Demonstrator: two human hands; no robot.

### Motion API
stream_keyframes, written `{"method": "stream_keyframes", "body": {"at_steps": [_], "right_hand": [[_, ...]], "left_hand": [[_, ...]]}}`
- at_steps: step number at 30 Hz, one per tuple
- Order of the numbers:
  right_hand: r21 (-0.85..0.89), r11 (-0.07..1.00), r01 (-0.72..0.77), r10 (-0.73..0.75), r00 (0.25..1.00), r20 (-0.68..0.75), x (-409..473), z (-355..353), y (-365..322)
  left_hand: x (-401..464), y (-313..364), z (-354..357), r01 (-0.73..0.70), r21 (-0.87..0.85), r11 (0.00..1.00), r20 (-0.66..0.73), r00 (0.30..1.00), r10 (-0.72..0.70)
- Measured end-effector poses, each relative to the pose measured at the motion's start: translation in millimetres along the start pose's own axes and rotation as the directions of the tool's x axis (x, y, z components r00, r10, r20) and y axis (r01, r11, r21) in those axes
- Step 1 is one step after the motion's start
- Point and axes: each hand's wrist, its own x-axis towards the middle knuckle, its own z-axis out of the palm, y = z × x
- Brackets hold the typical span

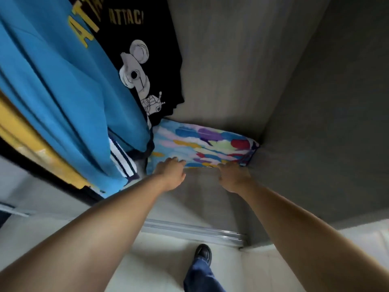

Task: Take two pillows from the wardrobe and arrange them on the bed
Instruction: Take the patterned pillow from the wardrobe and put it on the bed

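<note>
Basically both hands, left hand and right hand, clamp the near edge of the multicolour-patterned soft fabric pillow lying on the grey wardrobe floor under hanging shirts, likely to drag it out.

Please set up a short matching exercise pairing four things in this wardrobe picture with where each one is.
Things:
1. patterned pillow
2. black printed shirt
3. left hand
4. shoe

Places:
A. on the pale floor outside the wardrobe
B. hanging beside the blue garment
C. on the pillow's near left edge
D. lying in the wardrobe's bottom back corner

Pairs: 1-D, 2-B, 3-C, 4-A
</note>
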Motion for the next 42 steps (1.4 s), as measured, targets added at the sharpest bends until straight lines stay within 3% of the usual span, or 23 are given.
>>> {"method": "stream_keyframes", "body": {"at_steps": [3, 9, 11, 18, 25, 32, 36, 42], "right_hand": [[-0.033, 0.999, 0.036, -0.037, 0.999, -0.025, 70, 2, 2], [0.039, 0.999, 0.021, -0.023, 0.998, 0.058, 189, 20, 3], [0.04, 0.999, 0.026, -0.028, 0.998, 0.051, 225, 35, 14], [0.032, 0.999, -0.037, 0.037, 0.999, -0.01, 350, 97, 66], [-0.043, 0.99, -0.133, 0.127, 0.985, -0.114, 448, 135, 91], [-0.076, 0.991, -0.11, 0.109, 0.994, -0.022, 478, 132, 88], [-0.158, 0.984, -0.079, 0.085, 0.996, 0.035, 446, 129, 76], [-0.127, 0.99, -0.058, 0.071, 0.993, 0.093, 373, 125, 65]], "left_hand": [[67, -16, 1, -0.015, 0.039, 0.999, 0.005, 1.0, 0.015], [157, -40, 27, -0.141, 0.24, 0.96, 0.052, 0.99, 0.133], [189, -47, 34, -0.179, 0.257, 0.95, -0.034, 0.98, 0.194], [340, -72, 93, -0.127, 0.267, 0.955, -0.211, 0.96, 0.186], [457, -108, 155, -0.117, 0.364, 0.924, -0.061, 0.987, 0.149], [485, -117, 172, -0.072, 0.323, 0.944, 0.004, 0.997, 0.074], [456, -106, 172, -0.106, 0.391, 0.914, -0.055, 0.989, 0.139], [394, -90, 158, -0.202, 0.388, 0.899, 0.05, 0.979, 0.198]]}}
